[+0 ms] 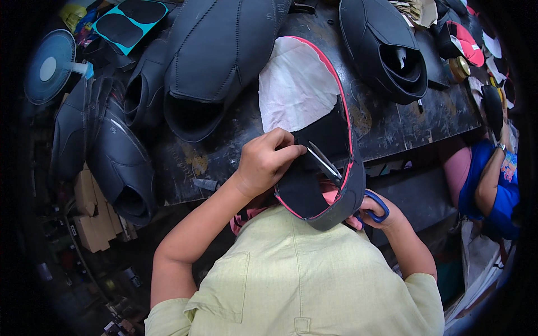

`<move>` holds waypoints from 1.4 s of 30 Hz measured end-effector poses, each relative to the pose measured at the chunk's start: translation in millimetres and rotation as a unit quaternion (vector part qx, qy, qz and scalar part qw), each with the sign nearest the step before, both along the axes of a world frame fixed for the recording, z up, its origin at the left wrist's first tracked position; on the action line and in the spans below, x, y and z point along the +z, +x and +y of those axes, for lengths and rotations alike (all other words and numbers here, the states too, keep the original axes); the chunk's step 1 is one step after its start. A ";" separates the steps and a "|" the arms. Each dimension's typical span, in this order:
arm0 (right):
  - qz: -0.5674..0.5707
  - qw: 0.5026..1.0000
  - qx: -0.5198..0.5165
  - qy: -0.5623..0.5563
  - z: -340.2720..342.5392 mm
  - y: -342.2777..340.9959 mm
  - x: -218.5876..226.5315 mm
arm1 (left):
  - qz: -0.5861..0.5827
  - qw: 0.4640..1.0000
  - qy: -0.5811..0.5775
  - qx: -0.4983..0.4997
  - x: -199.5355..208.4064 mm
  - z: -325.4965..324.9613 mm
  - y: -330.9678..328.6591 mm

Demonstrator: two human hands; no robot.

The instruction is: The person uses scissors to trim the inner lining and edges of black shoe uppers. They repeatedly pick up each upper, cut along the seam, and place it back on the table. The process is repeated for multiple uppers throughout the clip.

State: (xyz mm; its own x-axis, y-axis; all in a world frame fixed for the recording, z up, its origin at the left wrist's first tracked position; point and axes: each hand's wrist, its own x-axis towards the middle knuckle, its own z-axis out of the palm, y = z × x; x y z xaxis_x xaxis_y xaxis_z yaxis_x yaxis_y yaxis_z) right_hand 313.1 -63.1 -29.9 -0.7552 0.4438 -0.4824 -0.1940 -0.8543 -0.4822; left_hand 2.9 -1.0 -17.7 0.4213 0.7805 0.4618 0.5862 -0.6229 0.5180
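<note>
A black shoe upper with a red-pink edge lies inside-out side up, half on the table and half against my body. Whitish lining cloth covers its far, rounded end. With finger and thumb pinched, my left hand grips the upper's left side near the middle. My right hand is at the near right side, fingers through the blue handles of a pair of scissors. Their blades, slightly parted, point up and left over the black inside, close to my left fingertips.
Several more black uppers surround the work, among them a large one at left and another at right. A dark, scuffed table lies beneath. A blue fan stands far left. At the right edge sits another person in a blue shirt.
</note>
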 end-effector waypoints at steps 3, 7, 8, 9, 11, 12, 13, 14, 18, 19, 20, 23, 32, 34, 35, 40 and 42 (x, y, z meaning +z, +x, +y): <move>-0.085 0.990 0.018 0.107 3.3 -4.5 -1.3 | 0.011 1.000 0.016 -0.010 0.0 0.0 -0.6; -0.047 0.997 -0.034 0.044 6.5 -11.2 3.8 | 0.012 1.000 0.017 -0.013 1.1 0.8 -1.0; -0.045 0.998 -0.038 0.018 7.1 -11.7 5.6 | 0.010 1.000 0.019 -0.014 1.3 0.8 -0.8; -0.043 0.998 -0.042 -0.008 8.0 -12.0 7.3 | 0.010 1.000 0.015 -0.014 1.5 0.8 -0.6; -0.080 0.996 -0.029 0.039 10.0 -11.1 10.3 | 0.009 1.000 0.010 -0.012 2.1 0.3 -0.3; -0.098 0.993 -0.023 0.063 11.1 -11.0 11.3 | -0.006 1.000 -0.004 -0.002 2.1 0.3 0.1; -0.120 0.990 -0.009 0.071 12.7 -10.9 12.1 | -0.024 1.000 -0.018 0.007 1.9 0.4 0.8; -0.143 0.987 0.005 0.079 14.8 -10.8 13.0 | -0.042 0.998 -0.032 0.017 1.4 0.7 1.7; -0.338 0.861 0.068 0.373 17.7 -13.3 22.8 | -0.129 0.984 -0.091 0.077 -1.6 4.1 7.5; -0.392 0.783 0.062 0.479 17.5 -13.8 26.8 | -0.119 0.985 -0.091 0.087 -1.9 5.2 8.9; -0.438 0.689 0.055 0.575 16.1 -13.2 32.4 | -0.106 0.986 -0.091 0.097 -2.0 5.7 10.2; -0.505 0.532 0.032 0.678 15.7 -17.6 41.4 | -0.089 0.984 -0.109 0.113 0.2 7.5 12.5; -0.515 0.407 0.070 0.751 34.7 -18.8 50.3 | -0.084 0.989 -0.075 0.091 0.7 16.7 13.9; -0.497 0.407 0.044 0.765 38.0 -24.1 48.4 | -0.096 0.988 -0.074 0.094 -1.4 15.5 14.7; -0.487 0.407 0.031 0.772 39.6 -26.5 47.3 | -0.095 0.988 -0.074 0.096 -2.0 13.9 14.3; -0.476 0.417 0.030 0.774 47.3 -23.4 41.9 | -0.120 0.985 -0.079 0.094 -6.8 10.4 11.2; -0.475 0.422 0.050 0.771 50.9 -18.2 39.9 | -0.122 0.986 -0.064 0.089 -11.3 12.9 10.6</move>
